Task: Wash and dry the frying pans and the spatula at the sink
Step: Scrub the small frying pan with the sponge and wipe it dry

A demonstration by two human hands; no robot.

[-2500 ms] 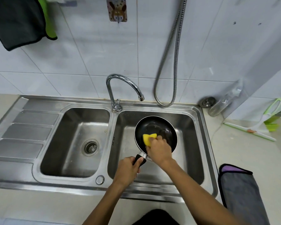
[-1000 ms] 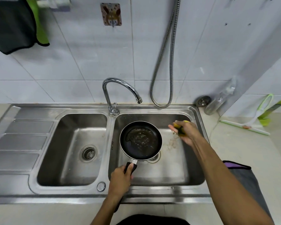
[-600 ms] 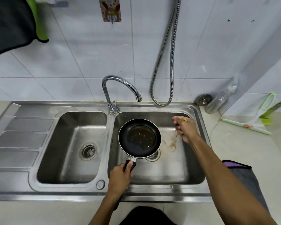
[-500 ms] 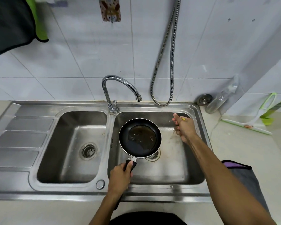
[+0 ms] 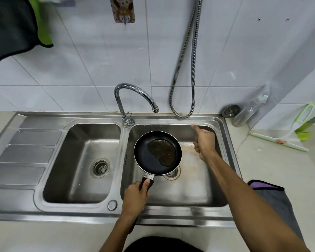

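A small black frying pan [image 5: 149,157] hangs level over the right sink basin [image 5: 195,188], with a puddle of brownish water in its far right half. My left hand [image 5: 135,196] grips the pan's black handle near the basin's front. My right hand [image 5: 204,140] is over the basin's back right corner, thumb pointing up and fingers curled into a fist. The yellow sponge it held a moment ago is hidden inside the fist. No spatula or second pan is in view.
The chrome faucet [image 5: 135,95] arches over the divider, spout above the pan's far edge. The left basin [image 5: 80,160] and drainboard lie to the left. A grey cloth [image 5: 276,202], squeegee [image 5: 280,140], bottle [image 5: 251,110] and drain plug [image 5: 230,110] are at right.
My right hand lifted the sponge off the pan, carried it to the basin's back right and closed round it. The pan moved left and levelled, and dirty water pooled in it.
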